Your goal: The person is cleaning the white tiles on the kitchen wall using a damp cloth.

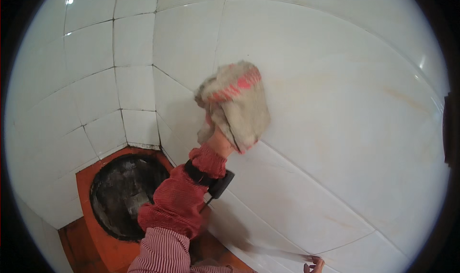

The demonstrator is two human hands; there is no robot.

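Note:
My left hand [221, 142] holds a folded beige cloth with red stripes [248, 107] against the white tiled wall [323, 129]; the cloth hides most of its fingers. A red sleeve cover and a black strap with a small black box [221, 184] are on that arm. My right hand [316, 264] shows only in part at the bottom right edge, close to the lower wall. A blurred, pale, stick-like shape [280, 252] runs from its fingertips towards a brownish blur; whether the hand grips it cannot be told.
Below the left forearm, a round blackened surface [124, 197] is set in an orange-red ledge [84, 190] in the corner. Smaller white tiles with dark joints [134, 86] cover the adjoining wall. A dark object [450, 129] stands at the far right rim.

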